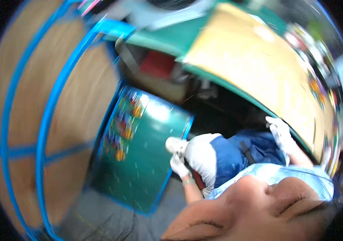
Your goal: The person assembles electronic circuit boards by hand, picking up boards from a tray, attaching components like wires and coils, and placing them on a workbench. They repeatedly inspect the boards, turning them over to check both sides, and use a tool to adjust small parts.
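My left hand [179, 165], in a white glove, is beside a rounded white thing [175, 145] that looks like a shoe, at the end of my grey-clad leg [201, 154]. Its fingers look curled together; what is in them, if anything, is too small and blurred to make out. By the near edge of the cardboard-topped table [235, 52] is my right hand [280, 132], also gloved in white. Its fingers are stretched apart and nothing shows in them. Dark blue cloth [229, 152] covers my lap between the hands.
A green board with a blue rim [143, 172] lies low on the left, bearing several clusters of colourful small parts [123, 124]. Beyond it stand curved-looking blue rails [45, 120]. Under the table is a red thing [158, 64]. Mixed items crowd the table's far right side [318, 90].
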Motion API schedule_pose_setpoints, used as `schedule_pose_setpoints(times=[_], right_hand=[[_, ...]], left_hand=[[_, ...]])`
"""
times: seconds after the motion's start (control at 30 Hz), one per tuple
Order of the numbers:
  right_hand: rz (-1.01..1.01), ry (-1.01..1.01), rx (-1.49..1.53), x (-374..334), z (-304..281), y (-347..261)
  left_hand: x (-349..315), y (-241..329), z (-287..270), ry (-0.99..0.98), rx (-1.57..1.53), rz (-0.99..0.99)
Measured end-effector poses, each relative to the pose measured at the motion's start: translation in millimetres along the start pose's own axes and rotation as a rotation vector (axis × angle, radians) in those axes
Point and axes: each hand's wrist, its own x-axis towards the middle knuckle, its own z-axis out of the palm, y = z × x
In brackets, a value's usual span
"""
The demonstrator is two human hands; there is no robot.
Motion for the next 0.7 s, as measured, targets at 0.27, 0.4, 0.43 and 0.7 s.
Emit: schedule_pose_setpoints(times=[0.27, 0.4, 0.43, 0.7], right_hand=[[-0.380, 1.073, -0.530, -83.3, -151.5, 179.2], [0.065, 1.388, -0.823, -144.5, -195.5, 343.2], [0.063, 1.394, -0.729, -149.1, -196.5, 329.4], [-0.192, 1.223, -0.487, -118.0, -202.1, 276.7]], left_hand=[[58.0, 138.9, 72.2, -0.308, 0.024, 0.559], [12.1, 262.4, 184.7, -0.174, 0.239, 0.688], [-18.4, 288.3, 199.8, -0.204, 0.293, 0.811], [-97.2, 317.5, 290.7, -0.653, 0.406, 0.861]])
